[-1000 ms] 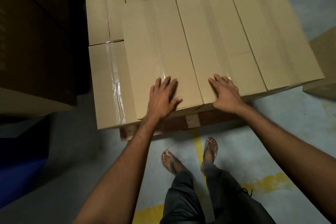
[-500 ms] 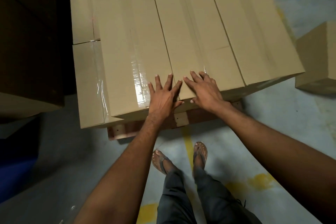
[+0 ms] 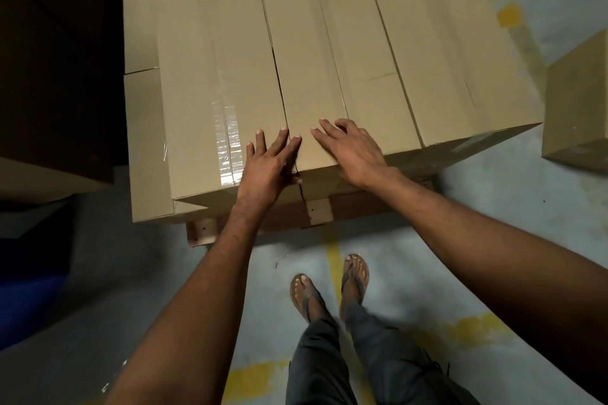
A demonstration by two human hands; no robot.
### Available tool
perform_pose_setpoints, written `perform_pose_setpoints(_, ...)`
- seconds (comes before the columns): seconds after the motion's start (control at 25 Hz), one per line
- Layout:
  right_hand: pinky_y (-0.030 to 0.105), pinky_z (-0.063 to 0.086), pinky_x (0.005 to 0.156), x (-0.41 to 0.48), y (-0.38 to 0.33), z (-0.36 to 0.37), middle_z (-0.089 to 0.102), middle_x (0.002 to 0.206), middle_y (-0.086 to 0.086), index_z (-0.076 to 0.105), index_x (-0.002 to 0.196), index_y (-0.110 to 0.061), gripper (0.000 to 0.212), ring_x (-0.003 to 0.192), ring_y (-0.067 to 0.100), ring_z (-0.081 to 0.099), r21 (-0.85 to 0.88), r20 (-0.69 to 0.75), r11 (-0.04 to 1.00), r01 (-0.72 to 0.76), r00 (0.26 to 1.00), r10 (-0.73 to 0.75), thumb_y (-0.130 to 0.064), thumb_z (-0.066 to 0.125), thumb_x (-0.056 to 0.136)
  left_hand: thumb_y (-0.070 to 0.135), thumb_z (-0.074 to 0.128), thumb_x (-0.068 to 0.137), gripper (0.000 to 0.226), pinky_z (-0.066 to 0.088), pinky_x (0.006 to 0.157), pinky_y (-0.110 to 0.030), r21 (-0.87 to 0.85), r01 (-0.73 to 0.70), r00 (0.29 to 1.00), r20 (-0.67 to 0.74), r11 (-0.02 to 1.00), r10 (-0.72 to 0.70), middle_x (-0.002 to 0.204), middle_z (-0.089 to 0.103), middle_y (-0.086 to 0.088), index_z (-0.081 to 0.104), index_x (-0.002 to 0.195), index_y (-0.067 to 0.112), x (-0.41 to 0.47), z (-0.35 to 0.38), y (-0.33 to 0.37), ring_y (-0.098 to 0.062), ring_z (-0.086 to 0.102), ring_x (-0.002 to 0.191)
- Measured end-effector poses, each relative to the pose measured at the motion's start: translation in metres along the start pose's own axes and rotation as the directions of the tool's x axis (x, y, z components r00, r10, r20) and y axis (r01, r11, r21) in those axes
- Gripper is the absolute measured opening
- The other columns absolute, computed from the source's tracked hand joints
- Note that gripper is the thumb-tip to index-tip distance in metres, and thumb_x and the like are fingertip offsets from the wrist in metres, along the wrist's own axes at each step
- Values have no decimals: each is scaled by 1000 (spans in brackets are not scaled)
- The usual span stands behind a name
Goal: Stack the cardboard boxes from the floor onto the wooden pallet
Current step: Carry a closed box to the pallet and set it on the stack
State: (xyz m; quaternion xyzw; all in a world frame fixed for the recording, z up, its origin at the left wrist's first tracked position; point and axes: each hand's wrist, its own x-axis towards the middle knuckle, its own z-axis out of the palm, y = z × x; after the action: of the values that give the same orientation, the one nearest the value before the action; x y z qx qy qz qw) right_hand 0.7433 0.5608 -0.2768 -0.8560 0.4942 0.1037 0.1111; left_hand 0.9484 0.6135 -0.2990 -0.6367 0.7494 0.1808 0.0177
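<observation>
Now, from the head view, both hands are lying flat on the top layer of cardboard boxes, right at the near edge of the stack. The left hand (image 3: 268, 161) is pressing on the taped box (image 3: 210, 76), its fingertips reaching the seam with the middle box (image 3: 316, 59). The right hand (image 3: 348, 149) is resting on that middle box, just beside the left. The fingers of both are lying spread and nearly straight, gripping nothing. A third box (image 3: 444, 43) is sitting flush on the right. The wooden pallet (image 3: 348, 204) is showing beneath the stack, near the person's feet. One more floor box (image 3: 579, 108) is sitting at the right edge, well apart from the hands.

These cartons are looking long, stiff-walled and smooth, with glossy tape along the flaps, so flat palms are probably sliding them rather than lifting. Weight is not showing. For the floor box, I would be taking hold under the bottom edges at the two short ends, keeping clear of the slick tape.
</observation>
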Motion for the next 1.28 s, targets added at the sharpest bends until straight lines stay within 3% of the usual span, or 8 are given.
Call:
perform_pose_setpoints(0.2, 44, 38, 117, -4, 7, 4, 16, 172, 0, 19, 164, -26, 105, 154, 27, 21, 35, 7, 999, 7, 1000, -8, -12, 83, 82, 40, 76, 88, 94, 14, 123, -63, -40, 8, 999, -44, 999, -10, 171, 16, -3, 22, 163, 24, 1, 8, -4, -48, 7, 155)
perform_pose_setpoints(0.36, 44, 33, 120, -30, 5, 3, 19, 170, 9, 25, 162, -18, 93, 155, 29, 20, 142, -26, 984, -107, 993, 112, -8, 79, 86, 28, 85, 83, 106, 16, 126, -55, -192, 28, 1000, -1, 981, -29, 171, 15, -10, 17, 164, 18, -9, -5, 1, -41, 9, 156)
perform_pose_setpoints(0.48, 45, 29, 124, -59, -2, -14, 26, 168, 5, 31, 161, -20, 87, 154, 25, 24, 335, -62, 927, -171, 977, 203, -11, 77, 88, 19, 84, 84, 104, 21, 127, -48, -320, 49, 998, -30, 946, -62, 170, 18, -11, 18, 164, 18, -28, -28, 19, -35, 18, 156)
perform_pose_setpoints(0.6, 34, 24, 121, -107, -7, -36, 35, 164, -2, 42, 156, -24, 74, 151, 18, 28, 542, -87, 803, -249, 933, 349, -17, 76, 91, 19, 76, 91, 81, 33, 121, -38, -499, 24, 976, -176, 866, -128, 162, 38, -9, 32, 159, 15, -61, -51, 53, -26, 36, 149)
perform_pose_setpoints(0.8, 29, 34, 114, -220, 17, -60, 54, 149, -3, 61, 141, -23, 52, 139, 17, 44, 700, -95, 651, -296, 864, 495, -15, 75, 92, 26, 70, 96, 42, 49, 107, -39, -624, -40, 971, -208, 781, -116, 135, 65, 3, 61, 136, 19, -113, -72, 145, -14, 60, 126)
perform_pose_setpoints(0.92, 28, 43, 104, -284, 47, -72, 64, 138, -1, 68, 133, -21, 44, 127, 20, 56, 745, -140, 593, -305, 799, 586, -13, 75, 91, 26, 71, 95, 37, 49, 103, -30, -647, -120, 974, -224, 753, -37, 130, 67, 8, 64, 131, 23, -124, -76, 212, -7, 61, 121)
perform_pose_setpoints(1.08, 41, 53, 100, -353, 103, -84, 69, 128, -1, 69, 129, -23, 39, 119, 20, 61, 801, -205, 529, -280, 702, 682, -14, 74, 91, 24, 71, 95, 34, 51, 94, -19, -670, -226, 965, -254, 708, 67, 125, 70, 9, 65, 129, 22, -117, -84, 310, -4, 65, 113)
perform_pose_setpoints(1.28, 19, 52, 88, -443, 190, -78, 71, 120, -17, 69, 126, -30, 42, 112, 0, 64, 906, -184, 374, -198, 612, 769, -9, 75, 91, 21, 71, 96, 35, 49, 90, -12, -752, -281, 958, -255, 597, 130, 123, 70, 10, 64, 130, 22, -95, -79, 450, 0, 66, 109)
